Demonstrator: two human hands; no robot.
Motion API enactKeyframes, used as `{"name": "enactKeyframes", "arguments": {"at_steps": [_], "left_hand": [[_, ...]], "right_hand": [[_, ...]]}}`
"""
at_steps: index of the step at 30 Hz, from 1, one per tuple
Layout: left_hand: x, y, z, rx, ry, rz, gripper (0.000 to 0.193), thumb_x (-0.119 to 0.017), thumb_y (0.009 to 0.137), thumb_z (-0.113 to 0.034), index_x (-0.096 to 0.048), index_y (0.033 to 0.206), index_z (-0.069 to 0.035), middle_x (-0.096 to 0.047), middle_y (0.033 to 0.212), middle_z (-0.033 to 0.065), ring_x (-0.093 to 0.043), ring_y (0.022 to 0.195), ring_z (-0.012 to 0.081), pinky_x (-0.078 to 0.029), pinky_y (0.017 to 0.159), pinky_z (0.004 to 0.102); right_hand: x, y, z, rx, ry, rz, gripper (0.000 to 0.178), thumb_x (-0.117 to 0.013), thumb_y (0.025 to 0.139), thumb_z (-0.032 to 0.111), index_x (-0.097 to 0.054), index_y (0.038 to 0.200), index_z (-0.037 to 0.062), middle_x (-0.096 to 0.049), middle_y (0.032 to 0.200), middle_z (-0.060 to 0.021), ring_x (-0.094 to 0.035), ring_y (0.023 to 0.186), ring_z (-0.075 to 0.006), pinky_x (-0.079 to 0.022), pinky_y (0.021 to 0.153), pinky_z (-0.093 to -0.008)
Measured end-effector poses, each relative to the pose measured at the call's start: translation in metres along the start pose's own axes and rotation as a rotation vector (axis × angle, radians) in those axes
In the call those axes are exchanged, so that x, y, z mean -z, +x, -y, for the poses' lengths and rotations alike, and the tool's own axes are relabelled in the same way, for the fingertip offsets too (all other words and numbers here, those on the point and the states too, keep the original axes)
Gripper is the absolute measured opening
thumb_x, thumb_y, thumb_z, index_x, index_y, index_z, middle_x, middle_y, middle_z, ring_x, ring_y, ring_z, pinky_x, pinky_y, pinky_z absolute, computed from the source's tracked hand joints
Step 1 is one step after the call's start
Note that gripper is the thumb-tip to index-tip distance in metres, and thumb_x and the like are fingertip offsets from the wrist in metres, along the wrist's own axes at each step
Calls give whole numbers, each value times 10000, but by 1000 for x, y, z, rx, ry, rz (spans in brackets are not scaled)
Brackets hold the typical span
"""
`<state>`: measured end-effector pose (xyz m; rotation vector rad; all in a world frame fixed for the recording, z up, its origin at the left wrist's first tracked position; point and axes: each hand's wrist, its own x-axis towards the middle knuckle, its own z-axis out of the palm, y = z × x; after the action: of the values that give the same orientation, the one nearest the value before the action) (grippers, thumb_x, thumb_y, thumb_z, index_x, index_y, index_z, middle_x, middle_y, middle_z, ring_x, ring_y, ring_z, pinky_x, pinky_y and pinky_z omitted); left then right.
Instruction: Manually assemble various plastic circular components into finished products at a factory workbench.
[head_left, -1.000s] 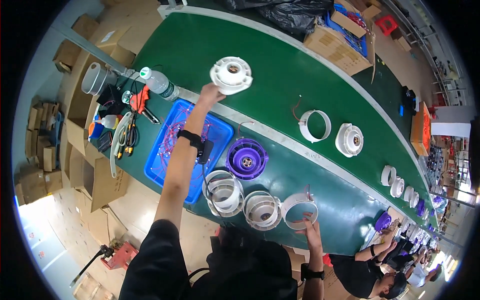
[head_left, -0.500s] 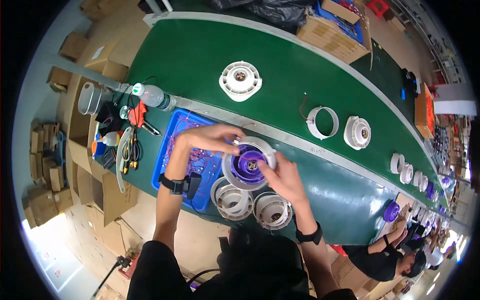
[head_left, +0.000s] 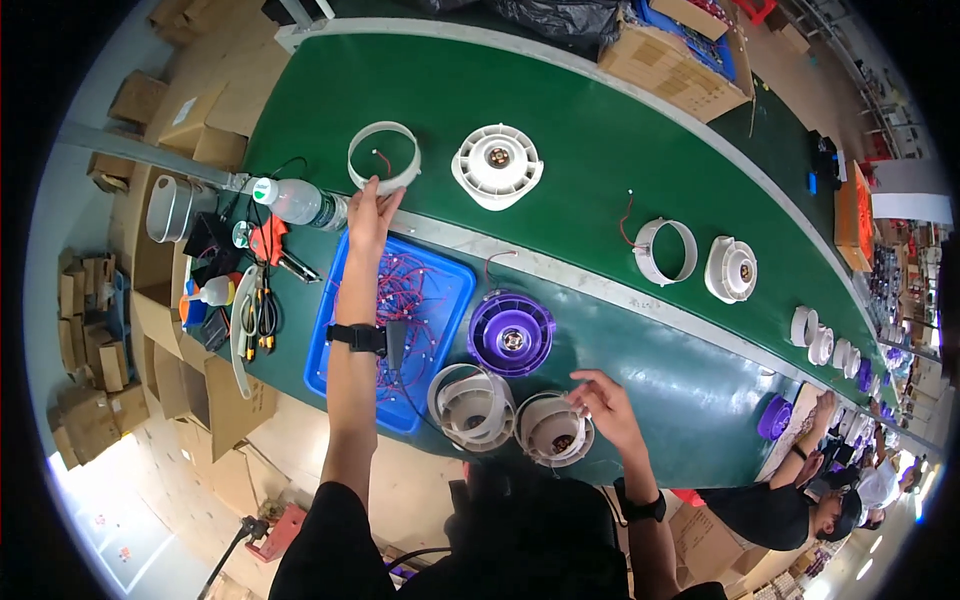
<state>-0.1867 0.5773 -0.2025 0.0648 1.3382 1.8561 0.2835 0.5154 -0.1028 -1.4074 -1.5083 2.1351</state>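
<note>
A white plastic ring (head_left: 414, 152) with a short red wire stands at the belt's left part. My left hand (head_left: 368, 218) reaches out to it, its fingers closed on the near rim. On the bench right of the blue tray sits a purple round housing (head_left: 484, 352) with a metal hub in its middle. My right hand (head_left: 608, 408) hovers by the rim of a white round housing (head_left: 582, 446) near the front edge, fingers apart; contact with the rim is unclear. Another white housing (head_left: 450, 425), with a ring in its top, stands left of that one.
A blue tray (head_left: 455, 290) holds tangled red wires. Bottle (head_left: 295, 203), orange tool (head_left: 268, 240) and cables lie left. On the green belt (head_left: 580, 130) are a white housing (head_left: 498, 195), another ring (head_left: 645, 250) and further parts; a co-worker (head_left: 760, 515) sits at right.
My left hand has carried the white ring away from the purple housing to the belt at far left. The purple housing now stands on the bench. My right hand has let go and moved nearer me.
</note>
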Motion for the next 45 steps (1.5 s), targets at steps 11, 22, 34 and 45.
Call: {"name": "enactKeyframes", "arguments": {"at_steps": [11, 22, 34, 45], "left_hand": [[-82, -38, 23, -609, 1020, -208, 502, -567, 776, -40, -450, 1264, -25, -412, 1266, 222, -530, 1022, 286, -448, 794, 350], [-112, -48, 65, -1055, 1543, 725, 456, -618, 813, -177, -561, 1229, -354, -320, 1453, 18, -386, 1269, 336, -390, 1006, 451], [-84, -89, 12, -975, 1456, 515, 428, -596, 817, -87, -530, 1239, -108, -436, 1325, 172, -414, 1207, 389, -368, 997, 437], [-50, -291, -20, -46, 1171, 986, 201, -533, 894, -58, -600, 1073, 4, -642, 907, 66, -598, 826, 102, -486, 754, 273]], "right_hand": [[-1, -24, -19, 37, -44, -166, 270, -427, 893, -10, -547, 1135, 1, -654, 813, -82, -606, 711, -124, -488, 618, -248], [13, -51, -38, 26, -164, -249, 251, -409, 903, -4, -561, 1102, -9, -658, 800, -83, -598, 678, -112, -490, 602, -250], [38, -109, -115, -30, -203, -417, 264, -439, 880, 58, -585, 1094, 9, -660, 801, -87, -611, 670, -128, -497, 572, -267], [45, -150, -217, -50, 245, -514, 231, -454, 895, 99, -597, 1058, 21, -660, 771, -127, -626, 628, -180, -496, 587, -278]]}}
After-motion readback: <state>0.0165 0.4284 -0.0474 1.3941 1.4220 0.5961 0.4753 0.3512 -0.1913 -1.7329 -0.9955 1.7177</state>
